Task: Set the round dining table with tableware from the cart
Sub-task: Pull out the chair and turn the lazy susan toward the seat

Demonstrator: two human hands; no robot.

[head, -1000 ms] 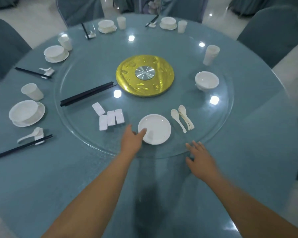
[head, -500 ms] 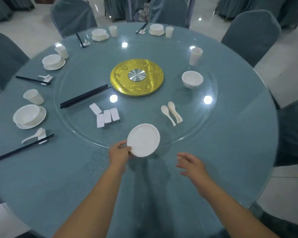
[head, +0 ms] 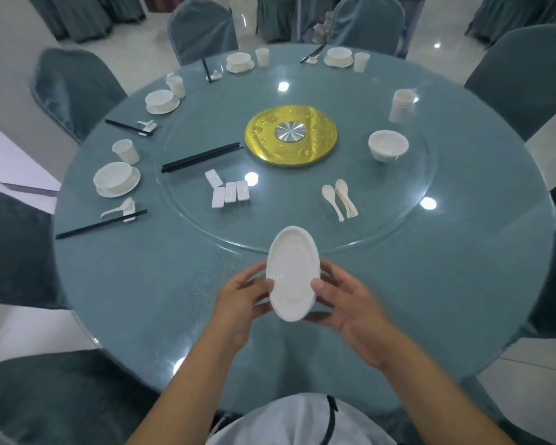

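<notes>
A small white plate [head: 292, 273] is held tilted above the near edge of the round teal table [head: 463, 284]. My left hand [head: 241, 300] grips its left rim and my right hand [head: 347, 303] grips its right rim, thumb on top. On the glass turntable [head: 398, 220] lie loose white spoons [head: 341, 199], several white chopstick rests [head: 227, 191], black chopsticks [head: 201, 157], a white bowl [head: 388, 145] and stacked cups [head: 402, 106].
A gold disc [head: 291, 136] marks the turntable's centre. Several finished place settings with bowl, cup, spoon and chopsticks ring the left and far sides, such as the bowl on a plate [head: 116, 179]. Teal-covered chairs [head: 74, 91] surround the table.
My left hand slid the plate off the turntable and lifted it toward me. My right hand came in and took the other rim. The plate now tilts up.
</notes>
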